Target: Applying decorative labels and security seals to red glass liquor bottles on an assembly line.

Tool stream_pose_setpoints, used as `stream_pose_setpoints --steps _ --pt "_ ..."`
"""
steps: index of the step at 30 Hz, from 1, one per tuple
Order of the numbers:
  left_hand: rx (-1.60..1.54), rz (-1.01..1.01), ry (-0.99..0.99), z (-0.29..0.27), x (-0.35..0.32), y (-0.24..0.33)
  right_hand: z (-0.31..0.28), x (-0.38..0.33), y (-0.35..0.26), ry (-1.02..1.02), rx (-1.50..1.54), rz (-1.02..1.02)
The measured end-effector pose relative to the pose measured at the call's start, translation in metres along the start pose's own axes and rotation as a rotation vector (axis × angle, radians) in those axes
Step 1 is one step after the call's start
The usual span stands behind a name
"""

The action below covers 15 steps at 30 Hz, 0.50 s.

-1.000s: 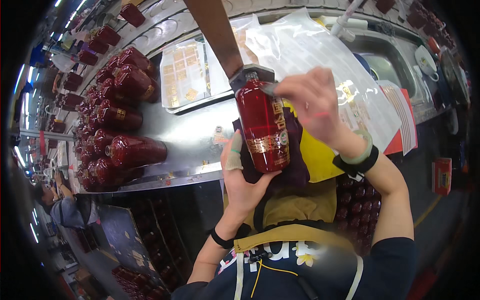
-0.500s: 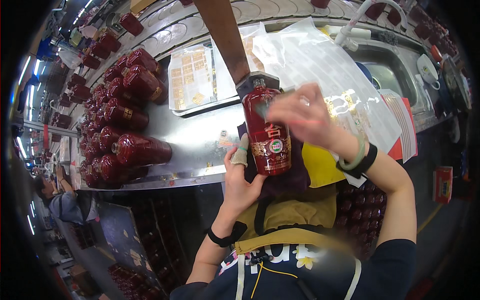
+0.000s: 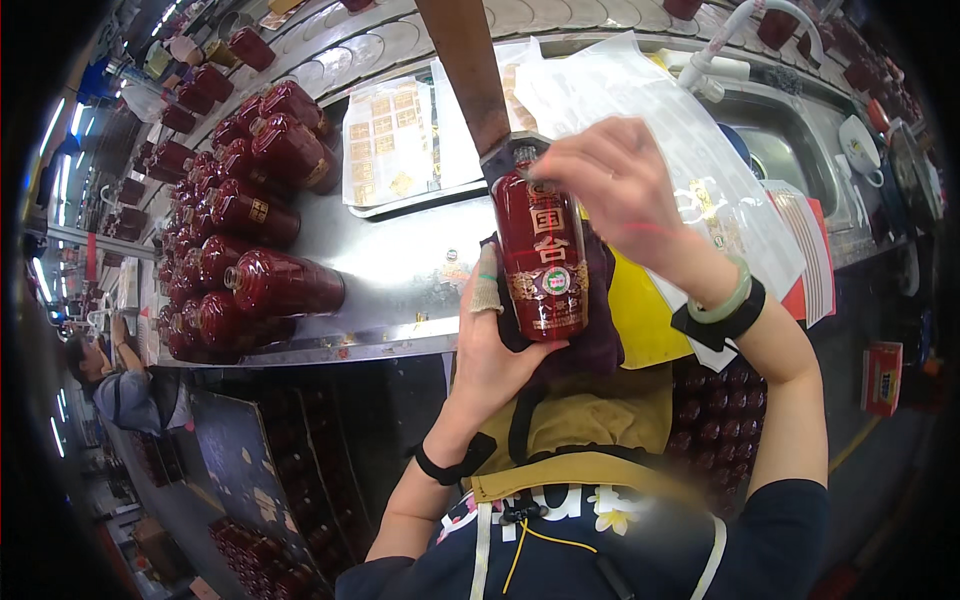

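Note:
A dark red glass bottle (image 3: 530, 240) with gold lettering and a small round emblem lies tilted in front of me, its neck pointing away. My left hand (image 3: 492, 352) is wrapped around its base, the thumb along the near end. A pale cloth finger cover (image 3: 486, 290) sits on one finger of that hand. Over the bottle's shoulder, my right hand (image 3: 615, 190) is closed in a pinch; a thin greyish edge shows at its fingertips, too small to name. Under the bottle lies a dark purple cloth (image 3: 598, 335).
Several red bottles (image 3: 285, 283) lie grouped on the metal table at the left. Sheets of gold stickers (image 3: 385, 145) rest on a tray beyond. A brown post (image 3: 465, 75) rises behind the bottle. Clear plastic sheets (image 3: 625, 95) and a sink (image 3: 800, 150) are at the right.
My right hand has moved up from the bottle's middle toward its neck, uncovering the gold lettering. My left hand still holds the base, and the view has shifted slightly.

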<state>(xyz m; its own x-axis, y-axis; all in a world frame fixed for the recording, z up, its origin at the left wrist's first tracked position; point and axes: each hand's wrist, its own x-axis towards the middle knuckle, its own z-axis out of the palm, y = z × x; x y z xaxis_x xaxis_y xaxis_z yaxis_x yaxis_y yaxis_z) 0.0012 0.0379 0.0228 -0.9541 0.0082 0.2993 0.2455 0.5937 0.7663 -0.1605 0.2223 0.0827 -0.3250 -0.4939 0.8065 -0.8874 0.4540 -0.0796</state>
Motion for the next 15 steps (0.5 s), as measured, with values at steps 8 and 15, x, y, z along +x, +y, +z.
stream_pose_setpoints --steps 8,15 --pt "-0.083 -0.031 0.037 0.001 0.001 -0.011 -0.018 -0.027 -0.046 -0.122 0.189 -0.035" --pt "-0.133 -0.083 -0.041 0.004 0.002 -0.019 -0.038 -0.053 -0.077 -0.298 0.374 -0.177"
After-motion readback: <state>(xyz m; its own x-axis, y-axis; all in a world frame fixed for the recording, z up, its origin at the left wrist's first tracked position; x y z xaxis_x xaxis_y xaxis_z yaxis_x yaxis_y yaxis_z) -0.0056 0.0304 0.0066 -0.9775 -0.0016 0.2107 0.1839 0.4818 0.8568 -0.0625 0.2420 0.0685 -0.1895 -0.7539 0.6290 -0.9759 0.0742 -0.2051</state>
